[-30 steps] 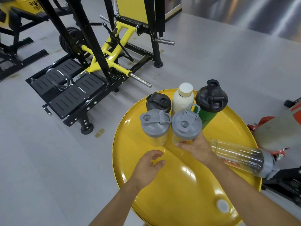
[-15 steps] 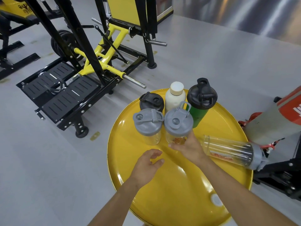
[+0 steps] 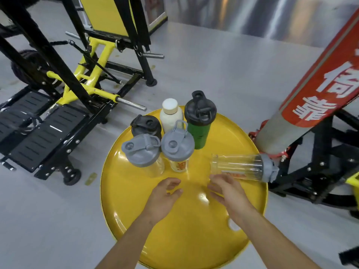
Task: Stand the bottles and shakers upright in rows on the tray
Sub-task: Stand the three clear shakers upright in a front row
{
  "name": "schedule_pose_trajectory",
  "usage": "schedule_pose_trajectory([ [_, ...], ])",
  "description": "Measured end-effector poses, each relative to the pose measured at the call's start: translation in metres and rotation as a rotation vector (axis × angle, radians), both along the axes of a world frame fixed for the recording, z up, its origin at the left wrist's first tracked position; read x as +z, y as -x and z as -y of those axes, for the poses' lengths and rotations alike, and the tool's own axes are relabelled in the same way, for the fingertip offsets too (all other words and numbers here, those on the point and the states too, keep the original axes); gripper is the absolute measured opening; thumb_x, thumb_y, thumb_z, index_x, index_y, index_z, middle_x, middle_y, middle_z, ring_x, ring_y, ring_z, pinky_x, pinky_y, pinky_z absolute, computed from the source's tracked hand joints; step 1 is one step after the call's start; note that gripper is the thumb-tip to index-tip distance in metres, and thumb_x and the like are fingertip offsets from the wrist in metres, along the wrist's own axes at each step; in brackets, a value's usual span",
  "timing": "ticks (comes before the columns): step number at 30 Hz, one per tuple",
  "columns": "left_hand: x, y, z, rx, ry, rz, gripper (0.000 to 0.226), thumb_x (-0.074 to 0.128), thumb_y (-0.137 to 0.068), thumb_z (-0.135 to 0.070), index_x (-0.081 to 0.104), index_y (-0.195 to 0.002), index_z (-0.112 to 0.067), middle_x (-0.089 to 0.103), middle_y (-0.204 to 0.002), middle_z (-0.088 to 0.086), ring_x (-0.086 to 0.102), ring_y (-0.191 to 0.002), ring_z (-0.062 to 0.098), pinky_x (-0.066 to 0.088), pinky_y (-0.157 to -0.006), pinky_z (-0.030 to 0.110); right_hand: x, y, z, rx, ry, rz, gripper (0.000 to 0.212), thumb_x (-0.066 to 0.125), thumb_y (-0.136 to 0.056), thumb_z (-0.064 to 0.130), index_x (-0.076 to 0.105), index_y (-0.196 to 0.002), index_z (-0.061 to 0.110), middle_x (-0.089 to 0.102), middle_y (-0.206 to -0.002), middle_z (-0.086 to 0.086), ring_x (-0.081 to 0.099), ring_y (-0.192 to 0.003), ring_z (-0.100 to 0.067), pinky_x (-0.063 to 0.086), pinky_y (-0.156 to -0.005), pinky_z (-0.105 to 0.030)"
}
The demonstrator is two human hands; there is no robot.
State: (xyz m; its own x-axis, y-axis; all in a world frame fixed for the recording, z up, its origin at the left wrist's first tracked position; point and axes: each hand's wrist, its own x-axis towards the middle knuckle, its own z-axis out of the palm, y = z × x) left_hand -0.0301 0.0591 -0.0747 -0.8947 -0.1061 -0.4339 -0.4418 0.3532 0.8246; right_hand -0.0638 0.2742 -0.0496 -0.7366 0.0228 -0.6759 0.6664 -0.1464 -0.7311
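Lying on its side near the right rim of the yellow tray (image 3: 124,202), the clear shaker (image 3: 236,166) is the 1 item not yet upright, and the coming move is judged to turn on how it sits relative to the hands. Its long axis is seen to run almost straight across the tray, left to right, with the open-looking base end pointed toward the tray's middle and the grey lid (image 3: 269,170) out at the rim. The right hand (image 3: 226,192) is placed just beside and slightly nearer the viewer than the base end, fingers loosely spread and nothing held; whether a fingertip already touches the plastic cannot be told. The left hand (image 3: 165,195) is set further left, well apart from the shaker, half curled and also empty. The right hand is therefore judged the nearer 1 for the pick, and a quarter turn would be needed to bring the lid end up. Beyond this, 5 items are already stood upright in 2 rows: the grey-lidded shaker (image 3: 141,152) and its printed twin (image 3: 177,148) in front, and the black-lidded shaker (image 3: 146,126), white bottle (image 3: 171,115) and green shaker (image 3: 200,121) behind. A gap is left at the right end of the front row, beside the green shaker.
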Motion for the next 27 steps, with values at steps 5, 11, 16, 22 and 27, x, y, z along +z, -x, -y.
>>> schedule_pose_trajectory([
  [5, 0.002, 0.007, -0.011, -0.040, 0.013, 0.002, 0.021, 0.071, -0.094, -0.025, 0.068, -0.115, -0.027, 0.065, -0.121, -0.016, 0.057, -0.116, -0.003, 0.051, -0.103, 0.036, -0.001, 0.006, -0.026, -0.200, 0.173, 0.114, 0.042, 0.077, -0.087, 0.040, 0.069, -0.117, 0.011, 0.062, -0.103, -0.014, 0.067, -0.094, -0.028, 0.060, -0.088, -0.042],
  [11, 0.005, 0.012, -0.019, -0.069, 0.004, 0.000, 0.022, 0.070, -0.094, -0.025, 0.067, -0.115, -0.028, 0.065, -0.122, -0.018, 0.057, -0.117, -0.004, 0.050, -0.104, 0.036, -0.002, 0.021, -0.046, -0.354, 0.250, 0.213, 0.069, 0.079, -0.075, 0.062, 0.067, -0.121, 0.011, 0.063, -0.125, -0.014, 0.065, -0.109, -0.027, 0.059, -0.076, -0.038],
  [16, 0.005, 0.012, -0.022, -0.067, 0.004, 0.009, 0.021, 0.071, -0.094, -0.026, 0.067, -0.114, -0.028, 0.066, -0.122, -0.017, 0.057, -0.117, -0.003, 0.050, -0.103, 0.034, 0.003, 0.031, -0.050, -0.437, 0.246, 0.233, 0.058, 0.080, -0.075, 0.060, 0.064, -0.107, 0.015, 0.062, -0.122, -0.015, 0.066, -0.108, -0.028, 0.060, -0.089, -0.045],
  [22, 0.006, 0.009, -0.023, -0.056, 0.009, 0.005, 0.022, 0.070, -0.094, -0.024, 0.067, -0.115, -0.027, 0.066, -0.123, -0.015, 0.058, -0.118, 0.002, 0.050, -0.101, 0.031, -0.004, 0.038, -0.047, -0.479, 0.157, 0.237, 0.065, 0.087, -0.067, 0.060, 0.067, -0.113, 0.018, 0.072, -0.116, -0.011, 0.069, -0.106, -0.025, 0.063, -0.076, -0.039],
  [27, 0.008, 0.008, -0.020, -0.029, -0.004, 0.007, 0.022, 0.070, -0.094, -0.024, 0.067, -0.115, -0.028, 0.066, -0.122, -0.017, 0.058, -0.118, 0.000, 0.050, -0.103, 0.032, -0.001, 0.042, -0.041, -0.505, 0.200, 0.132, 0.055, 0.088, -0.074, 0.045, 0.071, -0.115, 0.013, 0.076, -0.113, -0.013, 0.073, -0.104, -0.026, 0.064, -0.082, -0.042],
])
